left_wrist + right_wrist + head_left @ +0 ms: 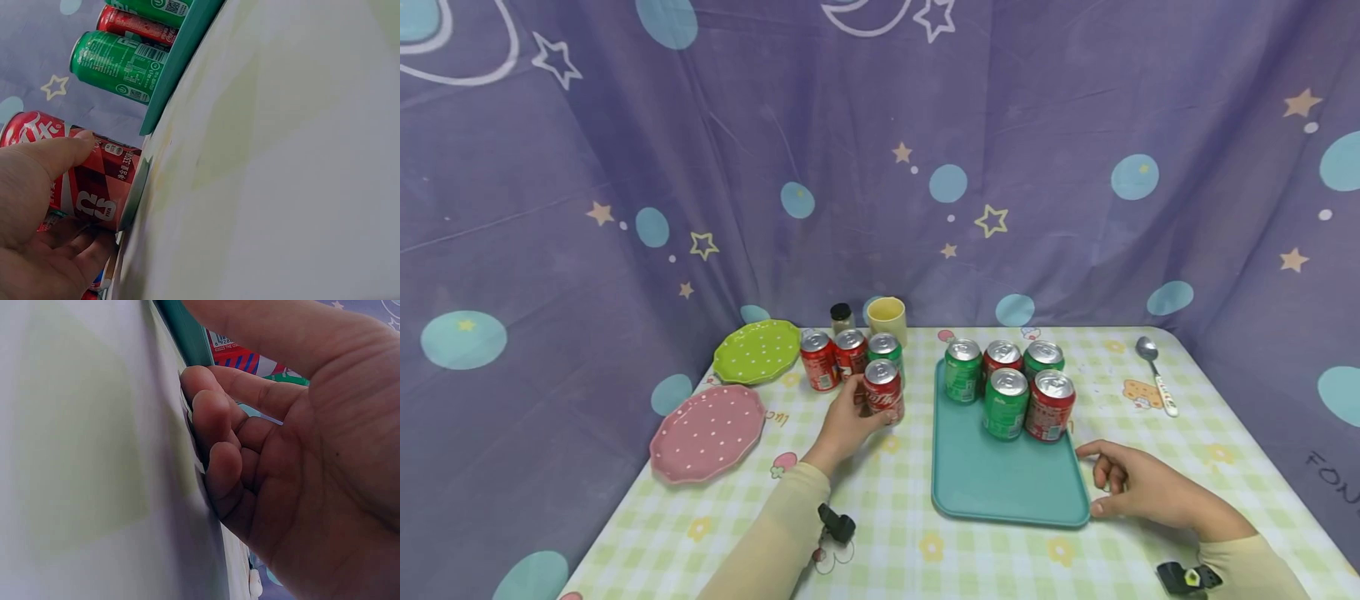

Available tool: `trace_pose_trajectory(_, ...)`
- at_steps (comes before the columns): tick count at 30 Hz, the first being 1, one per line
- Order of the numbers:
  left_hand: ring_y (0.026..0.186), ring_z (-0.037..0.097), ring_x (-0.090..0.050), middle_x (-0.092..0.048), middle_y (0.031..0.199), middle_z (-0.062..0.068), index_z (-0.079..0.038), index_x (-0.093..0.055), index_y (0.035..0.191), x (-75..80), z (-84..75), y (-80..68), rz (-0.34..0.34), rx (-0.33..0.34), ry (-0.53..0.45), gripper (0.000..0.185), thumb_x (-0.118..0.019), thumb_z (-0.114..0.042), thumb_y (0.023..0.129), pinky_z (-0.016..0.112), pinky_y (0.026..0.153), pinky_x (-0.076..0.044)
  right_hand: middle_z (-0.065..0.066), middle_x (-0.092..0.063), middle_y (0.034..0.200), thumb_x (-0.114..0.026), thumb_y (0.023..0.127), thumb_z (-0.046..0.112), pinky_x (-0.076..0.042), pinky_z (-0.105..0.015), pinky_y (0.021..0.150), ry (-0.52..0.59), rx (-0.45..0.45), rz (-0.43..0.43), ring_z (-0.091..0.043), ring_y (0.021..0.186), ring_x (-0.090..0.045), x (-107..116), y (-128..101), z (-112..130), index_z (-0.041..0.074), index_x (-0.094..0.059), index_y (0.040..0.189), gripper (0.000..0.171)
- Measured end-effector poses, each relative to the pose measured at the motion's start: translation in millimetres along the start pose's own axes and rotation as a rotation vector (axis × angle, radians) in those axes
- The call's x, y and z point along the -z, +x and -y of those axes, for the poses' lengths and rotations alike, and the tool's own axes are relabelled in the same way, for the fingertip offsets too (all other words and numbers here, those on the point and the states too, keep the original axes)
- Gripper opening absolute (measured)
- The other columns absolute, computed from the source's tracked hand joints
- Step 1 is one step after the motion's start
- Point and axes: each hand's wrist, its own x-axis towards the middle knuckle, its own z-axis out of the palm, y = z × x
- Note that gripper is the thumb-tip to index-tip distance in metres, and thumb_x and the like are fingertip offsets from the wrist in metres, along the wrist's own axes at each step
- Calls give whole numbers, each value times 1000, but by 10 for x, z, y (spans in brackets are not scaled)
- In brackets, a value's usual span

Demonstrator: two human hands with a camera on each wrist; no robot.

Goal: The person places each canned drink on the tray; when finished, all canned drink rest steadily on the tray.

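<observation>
purple fabric backdrop printed with stars, pale blue dots and white moon outlines, hung behind and along both sides, creased in soft folds. in front, a table under a pale green and yellow checked tablecloth with small cartoon prints. even, soft indoor light, no strong shadows. no window, floor or other furniture in view.
</observation>
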Motion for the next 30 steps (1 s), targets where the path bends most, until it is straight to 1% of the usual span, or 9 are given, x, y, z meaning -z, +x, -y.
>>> trace_pose_trajectory(4,136,29,-56,-59,143,10,-16,-49,142,-7,-1,-6,0,8,-14,68,-89,-15,87,46,113,-46,-12,-57,98,-91,82,22,-50,-28,62,-12,-11,0,-14,74,-55,7,0,-15,-6,-49,144,79)
trace_pose_trajectory(12,131,29,-60,-60,140,8,-20,-48,142,-11,13,-4,-12,12,9,68,-89,-19,87,47,110,-49,-13,-57,99,-91,82,22,-50,-29,61,-6,-30,6,-15,74,-55,14,3,3,-6,-48,145,81)
trace_pose_trajectory(19,126,29,-62,-61,137,9,-16,-48,140,-9,20,-5,-41,-20,16,70,-91,-18,85,46,105,-53,-14,-57,99,-92,82,23,-50,-29,61,-20,-34,1,-15,74,-55,17,11,4,-5,-49,145,82)
trace_pose_trajectory(24,122,25,-62,-63,132,6,-17,-49,139,-7,-1,-20,-57,-39,28,71,-92,-20,83,44,102,-55,-13,-57,99,-91,82,23,-50,-29,62,-25,-25,0,-15,74,-55,22,15,1,-5,-49,144,80)
trace_pose_trajectory(28,121,24,-62,-63,130,6,-16,-49,138,-9,-10,-32,-83,-67,10,70,-92,-18,83,41,97,-57,-13,-57,98,-91,82,23,-50,-29,62,-18,-17,2,-14,74,-55,18,9,-2,-5,-49,144,80)
trace_pose_trajectory(30,120,24,-63,-64,131,6,-17,-49,140,-15,-16,-36,-103,-86,-4,71,-91,-19,83,39,95,-58,-13,-57,98,-91,83,22,-50,-29,62,-8,-13,4,-14,74,-55,13,6,-1,-6,-49,144,79)
